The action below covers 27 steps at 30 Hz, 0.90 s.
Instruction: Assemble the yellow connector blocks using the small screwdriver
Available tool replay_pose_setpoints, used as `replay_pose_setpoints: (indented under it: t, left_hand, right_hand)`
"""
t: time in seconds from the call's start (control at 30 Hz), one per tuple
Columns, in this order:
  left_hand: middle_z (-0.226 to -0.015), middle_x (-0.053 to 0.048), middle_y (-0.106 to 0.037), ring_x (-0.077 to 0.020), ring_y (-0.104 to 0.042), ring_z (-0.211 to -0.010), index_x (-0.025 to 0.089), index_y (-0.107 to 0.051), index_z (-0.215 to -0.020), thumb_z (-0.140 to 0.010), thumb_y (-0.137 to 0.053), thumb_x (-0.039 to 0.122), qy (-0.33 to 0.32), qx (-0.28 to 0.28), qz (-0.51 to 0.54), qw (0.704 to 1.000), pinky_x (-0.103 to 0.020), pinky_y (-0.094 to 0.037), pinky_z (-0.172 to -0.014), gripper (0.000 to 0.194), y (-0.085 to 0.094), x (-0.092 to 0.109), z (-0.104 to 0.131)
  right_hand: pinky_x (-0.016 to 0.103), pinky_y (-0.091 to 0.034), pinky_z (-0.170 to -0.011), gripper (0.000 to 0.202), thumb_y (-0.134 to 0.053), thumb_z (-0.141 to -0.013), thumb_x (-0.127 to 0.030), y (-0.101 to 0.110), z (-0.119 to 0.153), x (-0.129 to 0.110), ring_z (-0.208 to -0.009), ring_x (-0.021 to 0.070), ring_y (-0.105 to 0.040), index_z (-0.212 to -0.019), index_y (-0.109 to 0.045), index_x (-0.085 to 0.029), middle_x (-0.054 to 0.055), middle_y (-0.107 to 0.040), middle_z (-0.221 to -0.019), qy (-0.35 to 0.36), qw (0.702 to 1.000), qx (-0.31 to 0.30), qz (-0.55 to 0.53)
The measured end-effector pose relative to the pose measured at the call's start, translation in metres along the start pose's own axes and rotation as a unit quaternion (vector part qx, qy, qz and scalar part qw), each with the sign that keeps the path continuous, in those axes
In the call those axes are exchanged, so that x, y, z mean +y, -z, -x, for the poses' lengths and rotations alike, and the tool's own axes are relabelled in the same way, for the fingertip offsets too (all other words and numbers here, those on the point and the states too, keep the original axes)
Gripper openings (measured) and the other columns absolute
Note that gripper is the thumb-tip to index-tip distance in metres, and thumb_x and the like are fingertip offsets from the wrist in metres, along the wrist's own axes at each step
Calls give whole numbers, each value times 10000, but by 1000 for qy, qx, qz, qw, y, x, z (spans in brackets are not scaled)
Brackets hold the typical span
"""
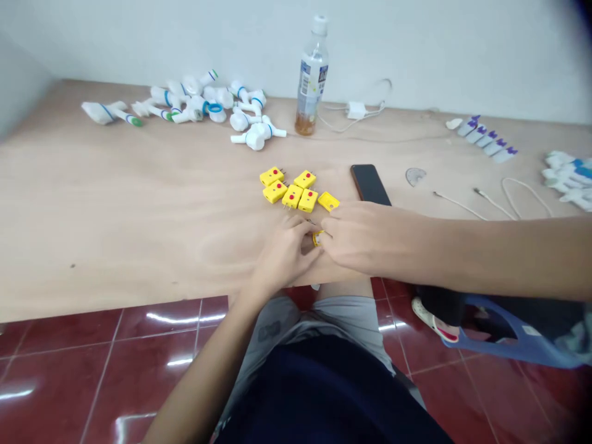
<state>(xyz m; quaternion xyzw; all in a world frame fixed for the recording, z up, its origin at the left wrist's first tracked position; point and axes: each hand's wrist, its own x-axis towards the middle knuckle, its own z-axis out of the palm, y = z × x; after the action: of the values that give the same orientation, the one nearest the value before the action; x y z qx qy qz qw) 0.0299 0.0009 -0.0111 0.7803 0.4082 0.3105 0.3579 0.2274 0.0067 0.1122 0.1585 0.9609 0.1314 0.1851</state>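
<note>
My left hand (287, 248) is closed round one side of a small yellow plug (317, 238) at the table's front edge. From the other side, the bent fingers of my right hand (354, 237) press on the same plug. Most of it is hidden by my fingers. Just beyond my hands lie several finished-looking yellow plugs (291, 197), each with a red dot and some with metal prongs showing. A hollow yellow half-shell (328, 201) lies to their right, just past my right hand's knuckles.
A black phone (370, 184) lies beyond my right forearm, near a clear protractor-like piece (415, 177) and white cables (504, 200). Farther back stand a drink bottle (312, 80) and a white adapter (356, 110). White plastic parts (198, 105) are heaped back left; purple-topped pieces (488, 140) line up right.
</note>
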Motion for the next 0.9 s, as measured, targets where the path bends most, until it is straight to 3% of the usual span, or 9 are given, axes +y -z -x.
replay_pose_setpoints:
  t: [0.17,0.23,0.33,0.4,0.5,0.67,0.73,0.9]
  left_hand:
    - [-1291,-161,-789,-388,-732,-1295,194,-779,-1138,-956,-784,198,-33,14,-15,999,-581,-641,-1114,182,-4,-6,-1]
    - [-1273,-147,-795,-379,-743,-1261,207,-776,-1138,-962,-796,200,-35,19,-20,999,-576,-646,-1104,177,-4,-5,-1]
    - [-1232,-129,-805,-353,-769,-1168,223,-780,-1120,-1004,-810,255,-19,22,-31,999,-546,-667,-1046,124,-5,-2,1]
    - [-1236,-125,-804,-349,-769,-1169,226,-780,-1118,-1023,-820,294,-16,27,-41,999,-538,-666,-1043,124,-4,-1,2]
    - [-1282,-129,-795,-355,-753,-1230,225,-777,-1134,-1017,-842,304,-26,32,-50,998,-538,-648,-1078,155,-4,-1,2]
    - [-1256,-130,-791,-358,-738,-1246,212,-771,-1094,-987,-844,234,-34,17,-49,998,-532,-640,-1093,131,-1,-1,2]
    - [-1232,-132,-790,-357,-741,-1227,208,-766,-1090,-997,-832,234,-32,16,-46,998,-532,-648,-1071,117,-1,0,2]
    - [-1265,-146,-783,-370,-743,-1225,206,-766,-1125,-995,-852,268,-38,25,-43,998,-553,-651,-1067,169,0,0,2]
  right_hand:
    - [417,-392,-792,330,-536,-1092,-38,13,5,14,-900,258,-638,-895,-769,-164,95,-735,-898,113,992,33,51]
    - [413,-410,-820,336,-514,-1110,-42,19,9,15,-939,260,-645,-938,-781,-153,110,-751,-956,117,992,23,39]
    - [383,-338,-669,342,-518,-1156,-133,23,15,16,-760,227,-618,-914,-758,-154,99,-738,-863,-22,998,-58,-17]
    - [378,-258,-591,392,-514,-1181,-211,25,16,18,-625,209,-563,-854,-726,-166,78,-686,-730,-120,984,-116,-55]
    - [361,-281,-582,347,-565,-1133,-133,32,9,19,-605,203,-579,-819,-707,-170,74,-689,-708,-153,972,-152,-95]
    - [385,-413,-725,305,-576,-999,68,36,1,16,-851,256,-690,-892,-763,-149,128,-783,-922,3,996,-89,-14]
    - [401,-427,-746,302,-566,-1031,39,29,4,17,-878,260,-674,-922,-771,-153,131,-771,-945,11,998,-56,-18]
    - [399,-492,-860,313,-491,-1113,-17,11,14,26,-972,243,-675,-1119,-776,-146,121,-766,-1104,32,988,17,-151]
